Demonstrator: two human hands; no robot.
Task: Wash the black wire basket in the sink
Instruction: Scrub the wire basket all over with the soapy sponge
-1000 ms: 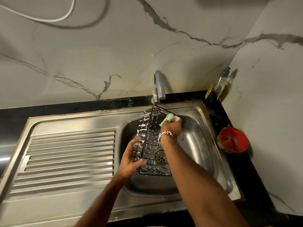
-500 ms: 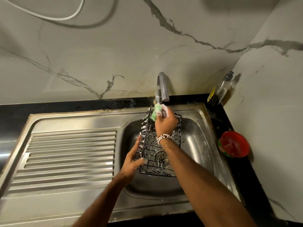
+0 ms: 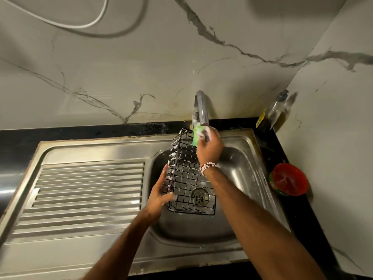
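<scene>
Right hand [image 3: 210, 147], grip pinching green sponge [image 3: 195, 136], has risen to the black wire basket [image 3: 187, 174] top under faucet [image 3: 200, 109]

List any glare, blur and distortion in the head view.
Head view: glare streaks the drainboard and sink wall; the right hand with the green sponge is motion-blurred near the faucet; the wide lens bows the counter edge; the bottle throws a soft shadow on the wall.
</scene>
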